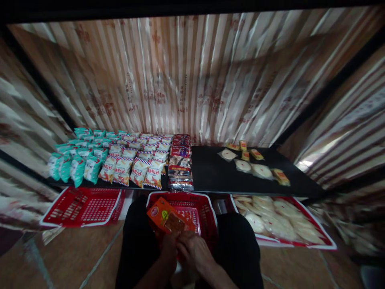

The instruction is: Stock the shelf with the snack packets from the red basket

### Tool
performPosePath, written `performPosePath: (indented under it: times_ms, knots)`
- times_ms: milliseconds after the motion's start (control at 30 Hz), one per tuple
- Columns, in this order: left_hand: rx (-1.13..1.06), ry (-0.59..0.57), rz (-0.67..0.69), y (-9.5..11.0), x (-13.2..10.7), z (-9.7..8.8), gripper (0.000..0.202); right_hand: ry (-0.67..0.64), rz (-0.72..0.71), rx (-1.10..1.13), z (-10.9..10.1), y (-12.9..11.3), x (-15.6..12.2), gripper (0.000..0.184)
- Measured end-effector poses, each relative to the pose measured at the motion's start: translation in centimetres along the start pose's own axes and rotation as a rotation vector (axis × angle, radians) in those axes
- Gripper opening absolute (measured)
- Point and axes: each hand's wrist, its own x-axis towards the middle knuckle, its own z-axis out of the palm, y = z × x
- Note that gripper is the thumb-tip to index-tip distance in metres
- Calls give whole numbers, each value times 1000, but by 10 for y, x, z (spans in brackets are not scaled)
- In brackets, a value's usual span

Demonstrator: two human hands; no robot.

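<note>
Both my hands meet low in the middle, over a red basket [204, 208] that sits between my knees. My left hand [169, 245] and my right hand [194, 249] are closed together on the near end of an orange snack packet [167, 216], which tilts up and to the left above the basket. Beyond the basket runs a black shelf [210, 170]. On its left part lie rows of teal packets [76, 162], red-and-white packets [141, 160] and a column of dark red packets [180, 160].
A second red basket [86, 206] stands on the floor at the left. At the right a red tray [315, 237] holds several pale round cakes in clear wrap. A few wrapped cakes and small yellow packets [255, 162] lie on the shelf's right part. Striped curtains hang behind.
</note>
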Motion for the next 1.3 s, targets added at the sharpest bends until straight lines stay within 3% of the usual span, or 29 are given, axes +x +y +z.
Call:
performPosePath:
  times_ms: [133,300,400,467,533,633,767,900,1100,1300]
  knots:
    - [4,62,90,-1,-33,-8,20,252,-20,142,-10,-2,-21,33]
    - [-141,195,244,6,-85,-9,50,646,89,199,-29,8,-32,38]
    - [-125,123,302,25,-106,-9,51,608,148,433,-43,10,-35,47]
    - [-96,9,322,39,-112,-7,48,537,166,612,-52,10,-37,49]
    - [-72,-98,337,51,-113,-3,46,545,192,716,-59,12,-41,49]
    - [-38,-198,392,67,-106,7,45,606,263,872,-68,20,-47,50]
    - [69,-262,464,91,-88,31,39,529,267,1117,-76,40,-56,47]
    - [155,-267,429,120,-61,70,31,659,311,1020,-84,74,-54,46]
    - [239,-109,328,159,-15,131,30,834,405,809,-114,138,-29,47]
    - [336,91,310,177,32,167,53,774,382,761,-145,188,21,47]
